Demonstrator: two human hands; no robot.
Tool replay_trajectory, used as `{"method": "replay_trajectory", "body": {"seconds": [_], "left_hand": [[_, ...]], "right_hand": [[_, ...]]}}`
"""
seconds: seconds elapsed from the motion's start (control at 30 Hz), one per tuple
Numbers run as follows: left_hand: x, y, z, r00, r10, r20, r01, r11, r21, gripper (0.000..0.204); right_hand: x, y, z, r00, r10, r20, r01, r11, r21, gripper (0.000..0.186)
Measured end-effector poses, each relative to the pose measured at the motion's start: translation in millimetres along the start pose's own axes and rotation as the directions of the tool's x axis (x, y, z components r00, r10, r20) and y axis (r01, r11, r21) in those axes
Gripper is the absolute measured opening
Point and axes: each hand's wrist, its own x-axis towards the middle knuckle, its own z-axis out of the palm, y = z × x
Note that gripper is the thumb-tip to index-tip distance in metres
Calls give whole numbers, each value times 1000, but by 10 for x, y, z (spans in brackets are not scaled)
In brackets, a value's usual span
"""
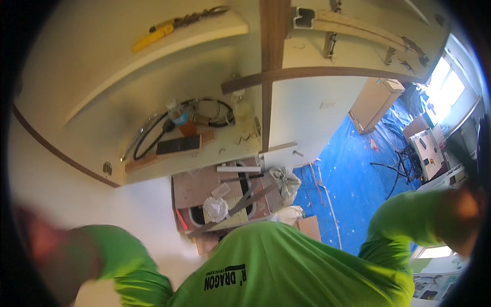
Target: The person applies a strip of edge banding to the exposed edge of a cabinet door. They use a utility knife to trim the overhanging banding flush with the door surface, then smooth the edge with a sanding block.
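Both arms in green sleeves are raised out to the sides. At the far left rim, my left hand (38, 233) is a reddish blur beside the pale wall, its fingers smeared. My right hand (463, 217) is at the far right rim, blurred and dark, and its fingers cannot be made out. Before me is an open wall cabinet (271, 41) with wood-coloured edging. On one shelf lies a yellow-handled tool (153, 38). Another holds a bottle of orange liquid (181, 120), a black hose (138, 148) and a dark flat block (179, 145).
Below stands a cluttered worktop (189, 184) with a crumpled plastic bundle (216, 209), strips and a tied bag (286, 184). Blue sheeting (348, 169) covers the floor at right, where a folding stand (401, 166) and a large box (376, 105) stand. A cabinet door (307, 112) hangs open.
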Motion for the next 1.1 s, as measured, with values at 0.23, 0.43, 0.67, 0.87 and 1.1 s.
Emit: {"method": "replay_trajectory", "body": {"seconds": [0.23,0.43,0.67,0.87,1.1], "left_hand": [[-1560,-1324,820,633,-763,-130,774,619,134,29],[-1706,-1706,1194,504,-862,-52,863,504,2,22],[-1715,-1829,1164,527,-848,-54,849,528,-15,17],[-1728,-1837,1133,541,-841,-24,839,538,79,16],[-1747,-1712,1249,603,-793,-88,795,606,-13,16]], "right_hand": [[-2029,990,-38,496,851,174,-798,525,-294,39],[-2351,1529,186,549,781,297,-650,623,-436,28],[-2263,1628,202,572,755,319,-585,649,-487,17],[-2282,1781,247,562,754,341,-546,647,-532,14],[-2264,1907,240,533,747,397,-583,664,-467,14]]}}
